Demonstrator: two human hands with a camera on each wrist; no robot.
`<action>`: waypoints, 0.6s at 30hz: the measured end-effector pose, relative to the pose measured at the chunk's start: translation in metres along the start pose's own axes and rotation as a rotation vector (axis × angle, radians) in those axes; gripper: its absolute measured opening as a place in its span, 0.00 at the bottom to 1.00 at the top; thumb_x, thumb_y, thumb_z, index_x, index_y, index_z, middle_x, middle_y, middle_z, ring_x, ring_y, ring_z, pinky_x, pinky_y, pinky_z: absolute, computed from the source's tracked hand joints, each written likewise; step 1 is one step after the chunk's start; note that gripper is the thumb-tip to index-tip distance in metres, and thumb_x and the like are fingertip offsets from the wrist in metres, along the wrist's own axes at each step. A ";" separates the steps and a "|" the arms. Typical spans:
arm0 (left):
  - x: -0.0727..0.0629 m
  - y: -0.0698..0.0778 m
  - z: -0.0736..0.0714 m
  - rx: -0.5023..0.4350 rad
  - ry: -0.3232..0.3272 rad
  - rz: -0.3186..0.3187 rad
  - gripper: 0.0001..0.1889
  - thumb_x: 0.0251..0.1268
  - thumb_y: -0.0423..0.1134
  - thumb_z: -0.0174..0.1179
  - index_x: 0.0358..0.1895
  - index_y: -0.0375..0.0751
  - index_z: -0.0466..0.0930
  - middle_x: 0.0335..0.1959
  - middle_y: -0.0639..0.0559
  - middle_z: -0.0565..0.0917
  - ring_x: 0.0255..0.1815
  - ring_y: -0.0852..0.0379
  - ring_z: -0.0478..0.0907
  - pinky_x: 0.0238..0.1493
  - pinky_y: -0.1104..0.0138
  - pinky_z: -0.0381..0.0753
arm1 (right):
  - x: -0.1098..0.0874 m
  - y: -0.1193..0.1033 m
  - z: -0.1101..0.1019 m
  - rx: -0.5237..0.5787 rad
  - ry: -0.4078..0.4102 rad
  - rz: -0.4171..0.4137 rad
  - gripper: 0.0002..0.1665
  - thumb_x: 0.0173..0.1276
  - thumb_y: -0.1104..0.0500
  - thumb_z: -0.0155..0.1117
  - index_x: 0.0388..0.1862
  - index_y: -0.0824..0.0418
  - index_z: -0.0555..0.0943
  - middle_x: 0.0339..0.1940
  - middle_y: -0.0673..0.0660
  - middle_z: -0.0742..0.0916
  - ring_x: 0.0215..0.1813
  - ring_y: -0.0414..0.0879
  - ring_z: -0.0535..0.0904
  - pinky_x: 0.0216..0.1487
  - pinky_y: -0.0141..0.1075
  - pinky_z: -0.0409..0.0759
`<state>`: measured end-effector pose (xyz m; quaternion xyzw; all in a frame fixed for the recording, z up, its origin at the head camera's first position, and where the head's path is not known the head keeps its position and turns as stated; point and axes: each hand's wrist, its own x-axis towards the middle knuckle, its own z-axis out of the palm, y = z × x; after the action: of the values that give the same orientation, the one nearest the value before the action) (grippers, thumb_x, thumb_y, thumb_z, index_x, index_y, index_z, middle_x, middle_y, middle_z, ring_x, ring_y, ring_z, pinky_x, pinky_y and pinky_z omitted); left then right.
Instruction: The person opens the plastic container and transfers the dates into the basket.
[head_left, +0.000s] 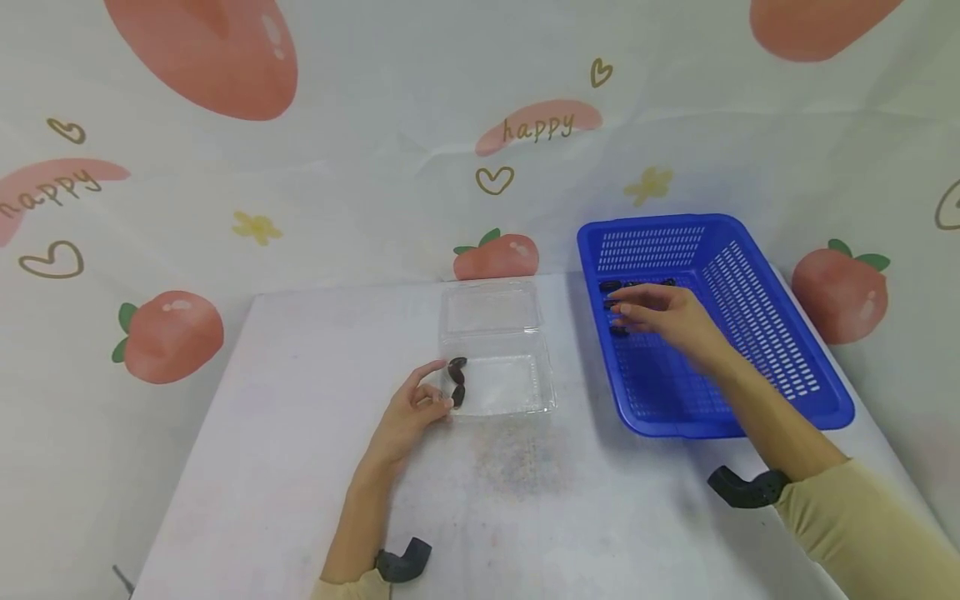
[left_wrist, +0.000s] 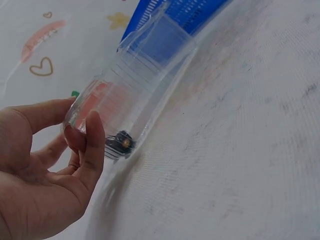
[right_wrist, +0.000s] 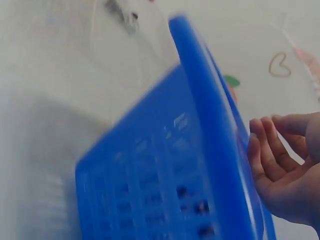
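An open clear plastic clamshell box lies on the table with several dark, glossy oblong pieces along its left side. My left hand grips the box's left edge, index finger toward the back and thumb at the front corner; in the left wrist view the fingers lie against the clear wall. Over the left part of a blue basket, my right hand has thumb and fingertips brought together around a dark oblong piece. The basket's rim hides part of that hand in the right wrist view.
More dark pieces lie in the basket along its left and back. The white table meets a patterned wall cloth behind the box. The basket's raised, slotted walls stand between the box and the table's right edge.
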<state>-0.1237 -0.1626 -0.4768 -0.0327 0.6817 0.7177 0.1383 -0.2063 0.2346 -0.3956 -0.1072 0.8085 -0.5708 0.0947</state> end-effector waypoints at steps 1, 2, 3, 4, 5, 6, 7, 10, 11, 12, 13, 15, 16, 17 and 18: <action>0.000 0.000 -0.001 0.005 -0.006 0.000 0.33 0.64 0.27 0.64 0.70 0.52 0.67 0.33 0.50 0.71 0.34 0.55 0.76 0.45 0.61 0.83 | 0.000 -0.001 0.004 0.010 -0.003 -0.006 0.24 0.75 0.53 0.60 0.61 0.68 0.78 0.50 0.59 0.87 0.48 0.46 0.86 0.49 0.33 0.83; 0.000 -0.001 -0.001 0.010 -0.013 0.001 0.33 0.64 0.28 0.64 0.71 0.52 0.67 0.33 0.50 0.71 0.35 0.55 0.76 0.45 0.60 0.83 | 0.000 -0.003 0.007 0.019 -0.006 -0.009 0.23 0.75 0.54 0.60 0.61 0.68 0.78 0.50 0.60 0.87 0.48 0.46 0.86 0.49 0.34 0.83; 0.000 -0.001 -0.001 0.012 -0.018 0.002 0.33 0.63 0.28 0.65 0.71 0.52 0.67 0.34 0.50 0.71 0.35 0.55 0.77 0.46 0.60 0.83 | 0.000 -0.004 0.011 0.022 -0.007 -0.006 0.23 0.75 0.54 0.60 0.61 0.67 0.78 0.50 0.61 0.87 0.48 0.46 0.86 0.49 0.34 0.83; 0.000 -0.002 -0.002 0.011 -0.023 0.002 0.33 0.63 0.28 0.65 0.71 0.52 0.67 0.34 0.49 0.71 0.35 0.55 0.77 0.46 0.60 0.83 | -0.001 -0.006 0.015 0.028 -0.009 -0.002 0.22 0.75 0.55 0.61 0.61 0.67 0.79 0.50 0.62 0.86 0.47 0.46 0.86 0.49 0.36 0.84; 0.000 -0.002 -0.002 0.010 -0.028 0.002 0.34 0.63 0.28 0.65 0.71 0.52 0.67 0.34 0.49 0.71 0.35 0.55 0.77 0.47 0.59 0.83 | -0.001 -0.007 0.019 0.023 -0.009 0.005 0.22 0.74 0.55 0.61 0.61 0.67 0.79 0.50 0.62 0.86 0.47 0.45 0.86 0.49 0.36 0.84; 0.000 -0.003 -0.002 0.008 -0.033 0.003 0.34 0.63 0.28 0.65 0.71 0.51 0.66 0.34 0.49 0.71 0.35 0.55 0.77 0.47 0.60 0.83 | -0.001 -0.008 0.023 0.011 -0.008 0.012 0.21 0.74 0.56 0.61 0.60 0.67 0.79 0.50 0.63 0.86 0.47 0.44 0.86 0.49 0.35 0.83; 0.000 -0.003 -0.002 0.006 -0.035 0.005 0.34 0.63 0.28 0.65 0.71 0.52 0.66 0.34 0.49 0.71 0.35 0.55 0.77 0.47 0.60 0.83 | -0.001 -0.009 0.026 0.003 -0.004 0.018 0.21 0.74 0.56 0.61 0.60 0.66 0.79 0.50 0.64 0.86 0.46 0.43 0.85 0.49 0.34 0.83; 0.000 -0.004 -0.002 -0.004 -0.037 0.009 0.34 0.63 0.27 0.65 0.71 0.51 0.66 0.34 0.48 0.72 0.34 0.55 0.77 0.46 0.60 0.83 | -0.002 -0.013 0.035 -0.003 0.012 0.025 0.20 0.74 0.57 0.61 0.59 0.67 0.79 0.52 0.66 0.85 0.46 0.42 0.84 0.48 0.31 0.82; 0.000 -0.004 -0.002 -0.003 -0.038 0.012 0.34 0.63 0.27 0.65 0.71 0.51 0.66 0.34 0.48 0.71 0.34 0.55 0.77 0.46 0.60 0.83 | -0.002 -0.015 0.038 0.001 0.017 0.023 0.19 0.74 0.58 0.61 0.59 0.67 0.80 0.52 0.67 0.85 0.46 0.43 0.84 0.48 0.31 0.82; 0.000 -0.004 -0.001 -0.004 -0.035 0.014 0.34 0.63 0.27 0.65 0.71 0.51 0.66 0.34 0.48 0.71 0.34 0.55 0.76 0.46 0.60 0.83 | -0.002 -0.016 0.041 0.009 0.018 0.017 0.19 0.74 0.58 0.62 0.58 0.67 0.80 0.52 0.67 0.85 0.46 0.43 0.84 0.48 0.32 0.82; 0.000 -0.003 -0.001 -0.004 -0.033 0.014 0.34 0.63 0.27 0.65 0.71 0.51 0.66 0.34 0.48 0.71 0.34 0.55 0.76 0.46 0.60 0.83 | -0.002 -0.017 0.043 0.020 0.015 0.011 0.18 0.74 0.59 0.62 0.58 0.67 0.80 0.51 0.66 0.85 0.46 0.44 0.84 0.48 0.33 0.83; -0.001 -0.003 -0.001 -0.006 -0.028 0.013 0.34 0.62 0.27 0.65 0.71 0.51 0.66 0.34 0.48 0.71 0.34 0.55 0.76 0.46 0.60 0.83 | -0.002 -0.020 0.050 0.049 -0.008 -0.002 0.18 0.73 0.60 0.62 0.57 0.67 0.80 0.51 0.65 0.85 0.46 0.45 0.85 0.49 0.35 0.84; -0.001 -0.002 -0.002 -0.004 -0.028 0.011 0.34 0.62 0.27 0.65 0.71 0.51 0.66 0.34 0.48 0.71 0.34 0.55 0.76 0.46 0.60 0.83 | -0.001 -0.021 0.053 0.061 -0.025 -0.008 0.17 0.73 0.60 0.62 0.57 0.67 0.81 0.50 0.64 0.86 0.46 0.46 0.86 0.49 0.37 0.84; -0.001 -0.001 -0.002 -0.002 -0.026 0.011 0.34 0.62 0.27 0.65 0.71 0.51 0.66 0.34 0.49 0.71 0.34 0.55 0.76 0.46 0.60 0.83 | -0.001 -0.022 0.056 0.073 -0.045 -0.012 0.17 0.73 0.61 0.63 0.57 0.67 0.81 0.50 0.64 0.86 0.46 0.46 0.86 0.49 0.38 0.84; -0.001 -0.001 -0.001 -0.001 -0.024 0.009 0.34 0.62 0.27 0.65 0.71 0.51 0.66 0.34 0.49 0.71 0.34 0.55 0.76 0.46 0.60 0.83 | 0.000 -0.023 0.060 0.081 -0.063 -0.016 0.17 0.73 0.61 0.63 0.57 0.66 0.81 0.50 0.63 0.86 0.46 0.46 0.86 0.50 0.40 0.84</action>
<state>-0.1225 -0.1643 -0.4774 -0.0212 0.6797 0.7190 0.1435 -0.1881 0.1730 -0.3937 -0.1278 0.7804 -0.6003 0.1198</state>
